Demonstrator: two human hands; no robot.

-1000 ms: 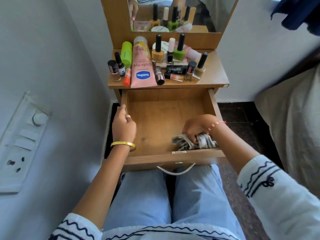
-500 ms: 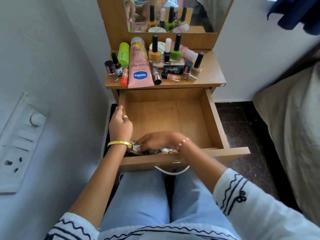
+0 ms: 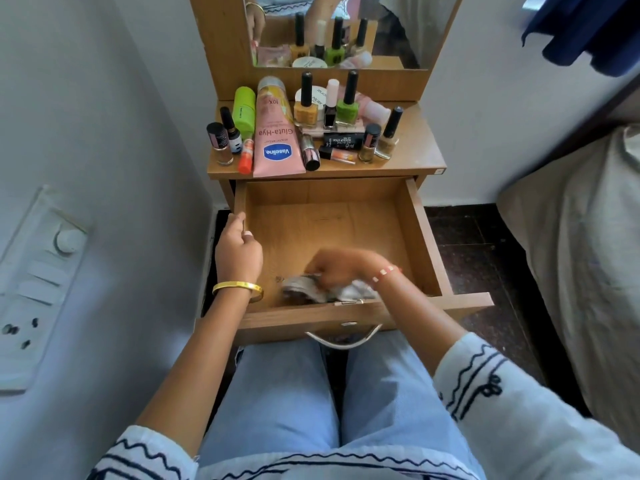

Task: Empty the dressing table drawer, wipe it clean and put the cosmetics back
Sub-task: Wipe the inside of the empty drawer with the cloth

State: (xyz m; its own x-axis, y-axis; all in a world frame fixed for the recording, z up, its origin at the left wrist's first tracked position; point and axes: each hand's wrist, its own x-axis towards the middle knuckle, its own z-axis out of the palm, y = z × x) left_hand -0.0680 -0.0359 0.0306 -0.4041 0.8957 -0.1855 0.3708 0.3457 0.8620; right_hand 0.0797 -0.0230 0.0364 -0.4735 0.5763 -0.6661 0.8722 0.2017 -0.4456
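the drawer of the dressing table stands pulled out over the person's lap, its wooden floor bare but for a crumpled grey-and-white cloth lying near the front wall, slightly left of centre. the right hand is down on that cloth with fingers curled over and into its folds, gripping it against the drawer floor; the hand is blurred, so exactly how the fingertips lie cannot be told. a beaded band sits on that wrist. the left hand is at the drawer's left side wall, fingers curled round its top edge with the thumb on the outer side, holding the wall; a gold bangle circles the wrist.

the cosmetics are all on the table top just behind the drawer: a pink vaseline tube lying flat with its cap end toward the mirror, a green cylinder beside it on the left, two small dark-capped bottles and an orange stick at the left edge, a yellow nail polish and a green nail polish standing upright near the back, a black makeup stick box, and more small bottles toward the right. the mirror above reflects them.

a curved metal handle hangs from the drawer front. a switch panel is on the wall at left, a beige bedcover at right, dark floor tiles between.
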